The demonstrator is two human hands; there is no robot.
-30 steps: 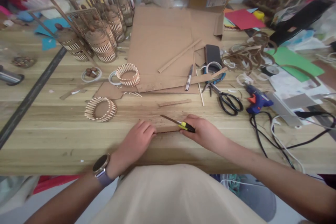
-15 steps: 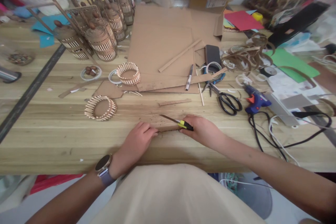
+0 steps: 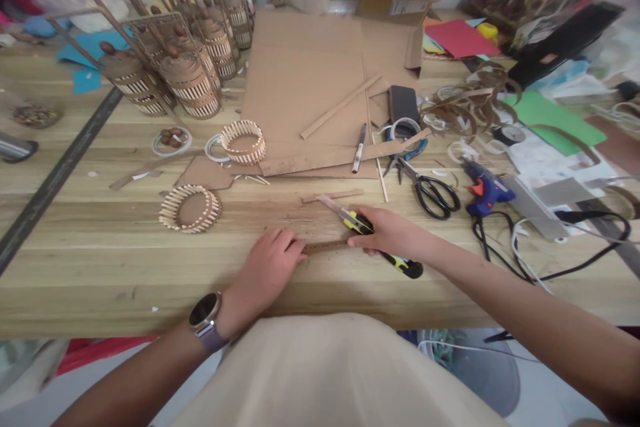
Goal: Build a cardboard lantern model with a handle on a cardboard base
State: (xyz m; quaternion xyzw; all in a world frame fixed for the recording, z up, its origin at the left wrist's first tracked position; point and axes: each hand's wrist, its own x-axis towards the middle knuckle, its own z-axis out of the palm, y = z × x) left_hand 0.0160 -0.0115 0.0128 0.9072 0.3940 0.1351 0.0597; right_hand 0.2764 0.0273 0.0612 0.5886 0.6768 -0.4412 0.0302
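Close to the table's front edge, my left hand [image 3: 273,260] is closed on the left end of a short cardboard strip [image 3: 326,247]. My right hand [image 3: 387,232] grips a yellow and black utility knife [image 3: 356,221], its blade out and pointing up and left. The fingertips of that hand also touch the strip's right end. Just beyond the blade lies another thin cardboard strip [image 3: 345,195]. To the left, a round basket of small wooden sticks [image 3: 190,209] rests on the table, and a second stick ring [image 3: 243,142] sits behind it.
Large cardboard sheets [image 3: 305,80] cover the middle back. Black-handled scissors [image 3: 435,195], a blue glue gun [image 3: 487,190] and its cable lie on the right. Several lantern-like stick baskets [image 3: 190,83] with tall handles stand at back left. A marker [image 3: 359,148] lies on the cardboard.
The utility knife has turned in my right hand, so that its yellow and black handle shows more and its blade tilts farther away. The strip now looks narrower, seen more edge-on.
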